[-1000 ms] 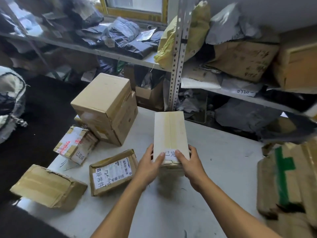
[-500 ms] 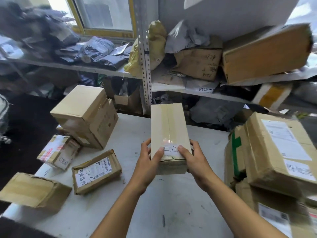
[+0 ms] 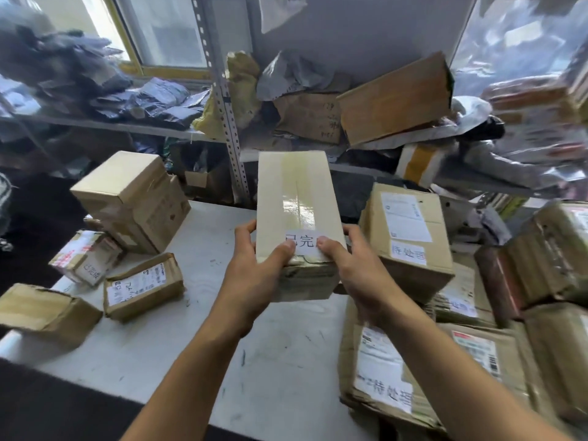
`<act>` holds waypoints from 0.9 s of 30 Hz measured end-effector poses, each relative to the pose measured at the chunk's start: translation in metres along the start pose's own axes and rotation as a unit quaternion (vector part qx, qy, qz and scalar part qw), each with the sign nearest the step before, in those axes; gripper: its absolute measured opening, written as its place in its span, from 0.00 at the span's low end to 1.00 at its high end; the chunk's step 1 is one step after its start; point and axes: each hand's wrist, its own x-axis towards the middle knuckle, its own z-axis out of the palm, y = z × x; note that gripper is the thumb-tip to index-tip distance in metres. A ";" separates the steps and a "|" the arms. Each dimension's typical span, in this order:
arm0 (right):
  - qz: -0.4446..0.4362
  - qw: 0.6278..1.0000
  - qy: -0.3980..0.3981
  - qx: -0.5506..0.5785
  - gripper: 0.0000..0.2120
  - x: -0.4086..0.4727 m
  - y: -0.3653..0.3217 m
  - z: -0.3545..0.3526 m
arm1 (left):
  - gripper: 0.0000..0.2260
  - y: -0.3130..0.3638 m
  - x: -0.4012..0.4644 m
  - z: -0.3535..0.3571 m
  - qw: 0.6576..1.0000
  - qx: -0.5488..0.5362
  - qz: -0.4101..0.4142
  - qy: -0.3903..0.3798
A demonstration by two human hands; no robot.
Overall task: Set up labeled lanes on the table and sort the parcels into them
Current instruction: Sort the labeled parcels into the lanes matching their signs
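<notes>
Taped carton point(image 3: 297, 198) | above surface point(image 3: 178, 354), 12 o'clock | left hand point(image 3: 254, 278), right hand point(image 3: 359, 275) fingers gripping sides | thumbs pinning paper label point(image 3: 302, 241)

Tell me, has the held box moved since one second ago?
Yes. The held box moved rightward: it was under the shelf post, now clearly right of it.

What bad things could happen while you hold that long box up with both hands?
1. The box is gripped only at its near end by the left hand and right hand, so the far end might tip down.
2. Both thumbs press on the white label, which could smudge or peel.
3. The stack of parcels stands close beside the right hand; a swing that way might knock it.
</notes>
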 end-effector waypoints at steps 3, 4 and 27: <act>-0.009 1.000 0.000 0.013 0.12 -0.016 -0.009 -0.014 | 0.22 0.012 -0.013 0.012 1.000 0.004 0.019 0.001; -0.013 1.000 0.004 0.016 0.13 -0.019 -0.012 -0.018 | 0.22 0.015 -0.016 0.014 1.000 0.003 0.028 0.001; -0.097 0.983 0.142 -0.057 0.09 -0.097 -0.104 -0.103 | 0.24 0.100 -0.028 0.092 0.978 -0.029 0.119 -0.171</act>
